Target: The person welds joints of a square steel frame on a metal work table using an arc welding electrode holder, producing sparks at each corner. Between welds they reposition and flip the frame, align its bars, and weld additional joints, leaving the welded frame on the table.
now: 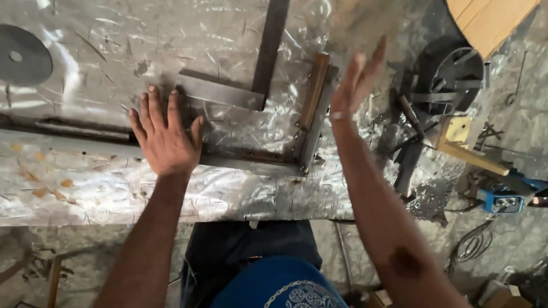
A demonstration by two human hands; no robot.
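Steel frame [251, 162] on bench; L hand [165, 137] flat on it, R hand [357, 82] open, raised alongside.

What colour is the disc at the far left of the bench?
The disc is dark grey, with a pale centre hole; the head view shows it.

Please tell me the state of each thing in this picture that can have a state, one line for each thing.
left hand: open, fingers spread, flat on the metal frame.
right hand: open, raised on edge, holding nothing.
metal frame: lying flat on the worktable, bars joined at corners.
rusty bar: lying along the frame's right side.
worktable: scratched and shiny, littered with small scraps.
round disc: lying flat, apart from both hands.
blue power tool: resting on the floor, untouched.
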